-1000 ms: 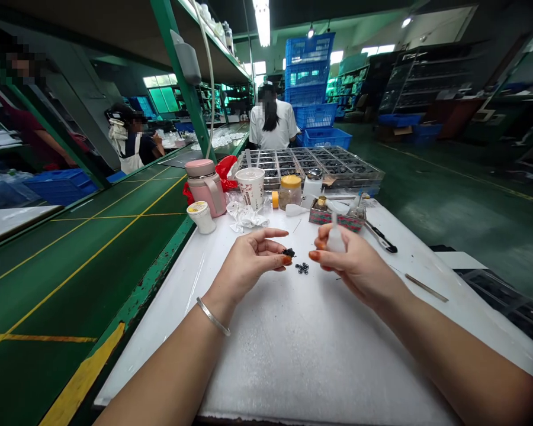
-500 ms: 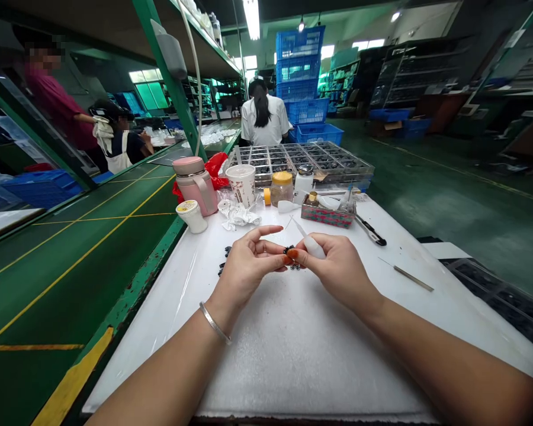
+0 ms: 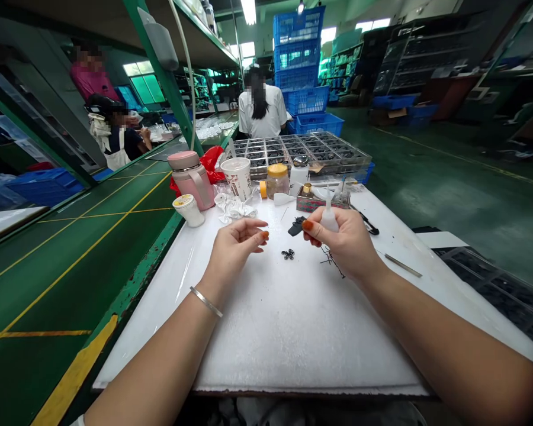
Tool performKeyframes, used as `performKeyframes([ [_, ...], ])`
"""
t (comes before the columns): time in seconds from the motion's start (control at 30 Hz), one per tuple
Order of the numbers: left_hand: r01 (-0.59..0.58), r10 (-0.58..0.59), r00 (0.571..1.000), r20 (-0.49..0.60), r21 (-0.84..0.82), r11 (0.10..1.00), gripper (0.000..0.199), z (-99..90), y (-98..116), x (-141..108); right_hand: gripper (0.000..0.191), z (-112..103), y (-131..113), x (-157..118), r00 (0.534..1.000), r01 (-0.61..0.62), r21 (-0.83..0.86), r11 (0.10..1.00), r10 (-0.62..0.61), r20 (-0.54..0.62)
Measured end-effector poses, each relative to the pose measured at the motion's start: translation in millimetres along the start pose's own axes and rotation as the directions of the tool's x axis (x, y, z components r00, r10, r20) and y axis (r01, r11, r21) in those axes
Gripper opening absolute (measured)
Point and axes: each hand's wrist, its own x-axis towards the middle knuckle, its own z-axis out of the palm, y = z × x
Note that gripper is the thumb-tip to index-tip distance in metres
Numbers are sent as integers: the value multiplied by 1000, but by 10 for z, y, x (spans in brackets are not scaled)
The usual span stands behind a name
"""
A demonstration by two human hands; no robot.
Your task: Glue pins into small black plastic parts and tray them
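Note:
My left hand (image 3: pixel 240 241) is over the white tabletop with fingers loosely curled and thumb apart from them; nothing shows in it. In my right hand (image 3: pixel 344 236) a small white squeeze bottle (image 3: pixel 329 221) with a narrow nozzle stands upright, wrapped by the fingers. Beside the right thumb tip is a flat black piece (image 3: pixel 296 226); whether the fingers touch it I cannot tell. Between the hands a small black part with ring-like shapes (image 3: pixel 288 254) lies on the table. Thin black strands (image 3: pixel 333 261) lie under my right hand, partly hidden by it.
Along the table's back stand a pink flask (image 3: pixel 190 180), a paper cup (image 3: pixel 238 176), a yellow-lidded jar (image 3: pixel 278 182) and a small box of bottles (image 3: pixel 308 203). A thin metal tool (image 3: pixel 403 265) lies right. Compartment trays (image 3: pixel 293 151) sit behind; a person in white sits beyond.
My hands have parted, the left going left and the right going right with the bottle. The black part between them is now on the table. The bottle's nozzle has turned upward.

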Motion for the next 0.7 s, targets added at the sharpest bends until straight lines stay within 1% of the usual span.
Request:
performKeyframes([
  [0.07,-61,57,998,24,212,975,22,49,-70,13,36,-19,1,16,1000,7,20,1000,-7,-7],
  [0.1,-106,93,994,55,317,943,17,81,-106,16,36,-18,9,23,1000,-3,33,999,3,1],
  [0.17,-212,161,976,144,507,835,11,145,-166,21,36,-5,33,32,999,-43,57,997,42,26],
  [0.23,-297,190,954,231,647,702,10,198,-206,23,36,14,54,32,996,-79,71,994,76,49],
  [0.3,-340,189,940,285,731,591,11,235,-230,25,34,29,63,25,994,-90,58,994,86,67],
  [0.33,-351,186,936,299,756,553,12,248,-238,26,34,34,64,21,994,-87,46,995,84,75],
  [0.4,-365,188,931,313,785,501,14,266,-249,30,34,39,65,15,994,-78,27,997,75,84],
  [0.43,-367,191,930,313,790,492,15,270,-251,34,35,40,67,14,994,-73,21,997,71,85],
  [0.47,-360,193,933,305,785,504,16,270,-251,38,36,39,69,14,994,-69,19,997,67,85],
  [0.5,-341,188,940,285,765,547,16,264,-249,43,37,37,71,15,995,-64,18,998,62,83],
  [0.53,-300,166,953,252,722,623,15,251,-245,48,37,35,71,17,995,-62,18,998,60,86],
  [0.57,-233,122,970,212,649,724,14,232,-238,54,37,33,69,18,994,-64,16,998,62,91],
  [0.6,-142,55,983,174,541,829,14,205,-230,61,37,30,63,18,992,-70,16,997,68,102],
  [0.63,-41,-20,989,147,400,916,16,173,-221,66,36,29,54,18,990,-81,16,997,79,118],
  [0.67,56,-91,987,135,241,969,18,138,-210,71,35,30,43,15,986,-94,18,995,91,137],
  [0.7,136,-147,980,133,84,987,20,102,-198,74,35,33,30,10,982,-108,19,994,104,160],
])
